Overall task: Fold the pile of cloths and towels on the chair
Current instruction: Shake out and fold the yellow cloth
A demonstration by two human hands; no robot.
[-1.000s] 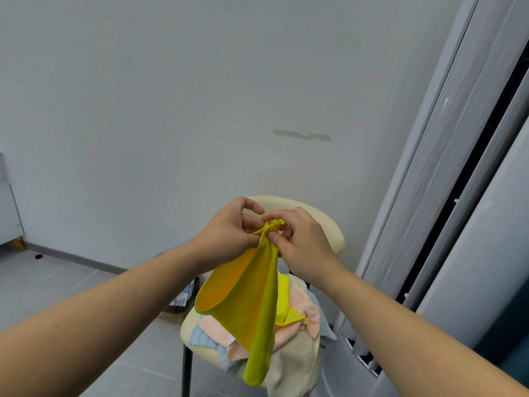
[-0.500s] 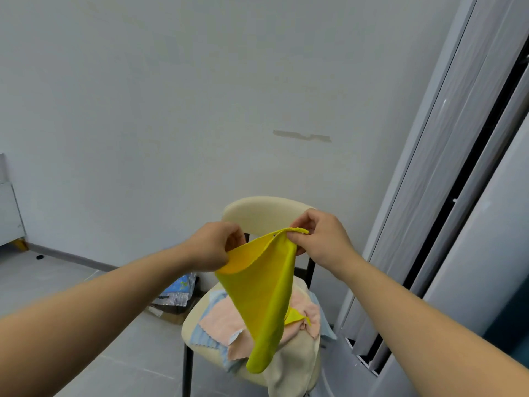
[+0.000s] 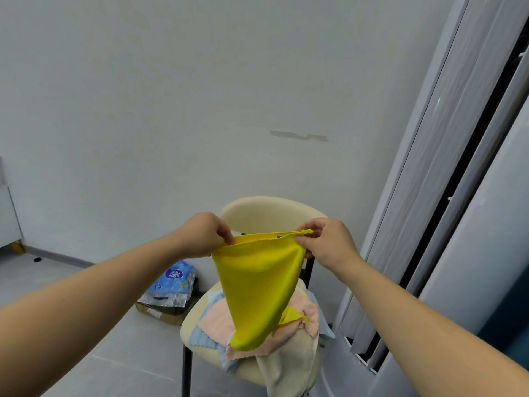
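Apart now where they touched a second ago, my left grip (image 3: 204, 234) and right grip (image 3: 326, 239) each pinch a top corner of the yellow cloth (image 3: 257, 287), hanging over the pile (image 3: 217, 319) on the chair (image 3: 269, 213). The right pinch looks thin to me; a slip would drop it unfolded

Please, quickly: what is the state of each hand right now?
The left hand: closed, pinching one top corner of the yellow cloth.
The right hand: closed, pinching the other top corner of the same cloth.
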